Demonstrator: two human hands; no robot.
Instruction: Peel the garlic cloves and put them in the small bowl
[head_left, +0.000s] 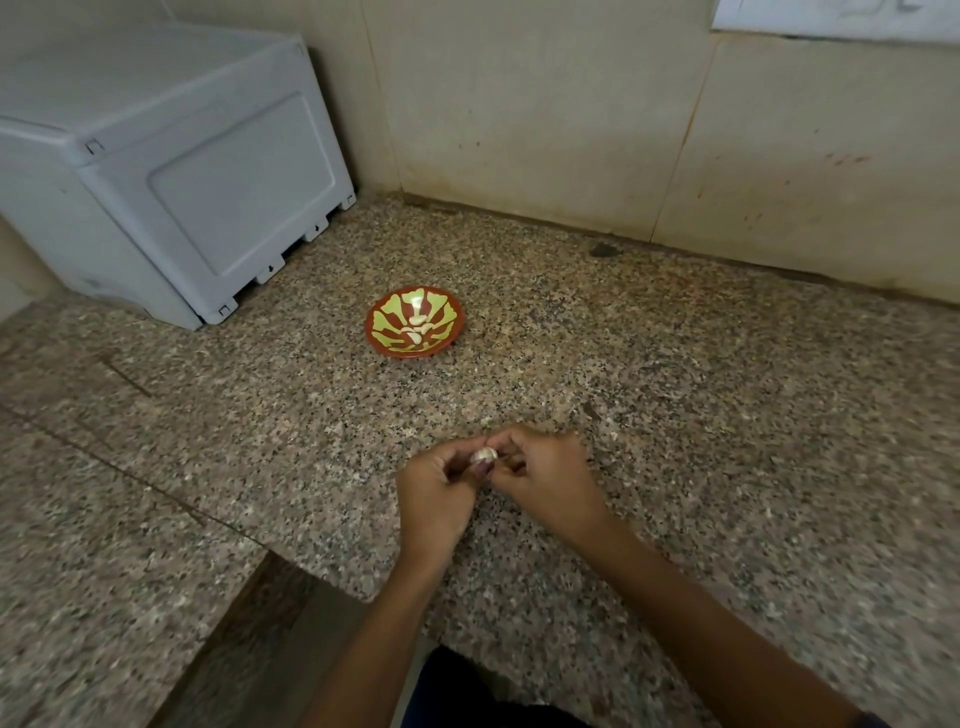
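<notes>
At the far left a grey plastic box (171, 171) sat on the speckled stone desk (727, 415), against the wall. Right of it, near the middle of the desk, stood the small bowl (414, 322), red with yellow-green patches, with what looked like 3 peeled cloves (415, 326) lying in it. Nearer the person and well apart from the bowl, the left hand (436, 488) had its fingers curled in and pinched a garlic clove (483, 455) from the left side. The right hand (545, 470) met it from the other side, fingertips curled onto the same clove; both hands were closed on it above the desk.

The step in hand appeared to be stripping the skin from this clove. To do it well, the left hand would best hold the clove steady by its body while the right caught a loose edge of skin with a nail and drew it away along the length, turning the clove as needed. Whether skin remained on the hidden side could not be told.
</notes>
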